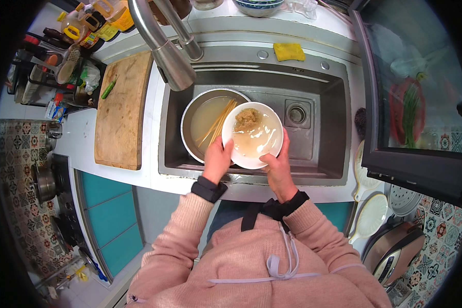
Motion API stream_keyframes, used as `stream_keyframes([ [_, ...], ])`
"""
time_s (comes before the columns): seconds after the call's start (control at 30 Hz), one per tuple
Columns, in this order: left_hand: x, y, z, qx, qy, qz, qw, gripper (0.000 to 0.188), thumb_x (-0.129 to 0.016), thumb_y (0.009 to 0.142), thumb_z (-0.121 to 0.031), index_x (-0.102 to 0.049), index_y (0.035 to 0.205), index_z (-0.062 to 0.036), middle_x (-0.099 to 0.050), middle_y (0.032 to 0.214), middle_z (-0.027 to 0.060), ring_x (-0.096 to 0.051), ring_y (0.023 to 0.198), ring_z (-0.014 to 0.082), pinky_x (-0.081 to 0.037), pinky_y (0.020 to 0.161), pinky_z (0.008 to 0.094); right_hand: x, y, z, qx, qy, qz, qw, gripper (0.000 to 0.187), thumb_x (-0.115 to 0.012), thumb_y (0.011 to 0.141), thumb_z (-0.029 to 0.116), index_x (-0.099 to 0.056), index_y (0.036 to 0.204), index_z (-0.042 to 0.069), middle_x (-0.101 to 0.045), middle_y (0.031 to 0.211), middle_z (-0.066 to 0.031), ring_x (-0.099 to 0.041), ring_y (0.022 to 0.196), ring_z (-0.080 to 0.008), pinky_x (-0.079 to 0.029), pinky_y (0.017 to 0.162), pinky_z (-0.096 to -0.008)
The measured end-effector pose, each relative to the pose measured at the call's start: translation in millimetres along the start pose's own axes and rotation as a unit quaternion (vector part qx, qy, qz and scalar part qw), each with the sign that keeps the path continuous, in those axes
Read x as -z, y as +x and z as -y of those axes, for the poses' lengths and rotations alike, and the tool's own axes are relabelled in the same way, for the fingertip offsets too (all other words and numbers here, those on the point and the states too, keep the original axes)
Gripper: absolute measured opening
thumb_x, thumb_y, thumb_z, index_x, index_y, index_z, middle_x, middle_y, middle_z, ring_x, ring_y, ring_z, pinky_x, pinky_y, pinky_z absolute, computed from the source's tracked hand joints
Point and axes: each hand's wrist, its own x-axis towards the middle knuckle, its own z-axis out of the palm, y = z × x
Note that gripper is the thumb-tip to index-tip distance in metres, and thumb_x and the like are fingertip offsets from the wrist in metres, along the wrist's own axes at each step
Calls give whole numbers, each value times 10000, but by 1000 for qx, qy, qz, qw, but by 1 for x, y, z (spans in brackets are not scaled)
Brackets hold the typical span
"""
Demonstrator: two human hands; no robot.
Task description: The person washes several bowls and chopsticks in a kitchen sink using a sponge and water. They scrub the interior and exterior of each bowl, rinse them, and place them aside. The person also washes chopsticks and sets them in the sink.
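Note:
Both my hands hold a white bowl above the left part of the sink. My left hand grips its lower left side, fingers partly hidden under it. On the lower right side, my right hand is closed round the rim, its thumb on top. Cloudy liquid and a brown, fibrous scrubber are in the bowl. Beneath it, partly covered, a round metal pot stands in the sink with cloudy water. Several wooden chopsticks lean in the pot, close to my left fingers.
The metal sink has its drain at right. A faucet hangs over the left side. Behind lies a yellow sponge. A cutting board with a green chili is left; an open window juts in at right.

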Motion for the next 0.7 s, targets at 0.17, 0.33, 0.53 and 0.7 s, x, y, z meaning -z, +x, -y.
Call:
stream_keyframes([
  [0.17,21,17,7,-66,135,-22,988,293,-541,987,-252,-653,1053,10,-704,767,137,-665,666,171,-507,627,330,1,-4,10,-73,44,28,996,865,-549,749,-11,-165,1509,139,-325,1459,-109,-369,1343,-258,-372,1086,-377],
  [0.33,33,11,2,-32,-1,64,997,288,-506,995,-160,-577,1201,28,-675,941,65,-600,838,105,-485,756,260,3,2,16,-42,-3,49,998,844,-509,759,-14,-173,1515,155,-356,1450,-102,-396,1337,-259,-435,1043,-390],
  [0.53,22,-12,6,-28,-77,38,996,342,-459,936,-79,-524,1253,31,-665,1017,116,-621,909,163,-485,796,291,2,-4,9,-52,21,35,998,862,-481,750,-37,-152,1523,156,-363,1455,-99,-403,1340,-258,-426,1056,-389],
  [0.7,21,3,11,-32,148,5,989,299,-450,936,-100,-539,1192,25,-660,866,207,-661,772,253,-505,706,352,-1,-6,7,-54,11,30,998,865,-483,746,-38,-156,1522,159,-368,1449,-97,-414,1327,-261,-431,1051,-390],
])
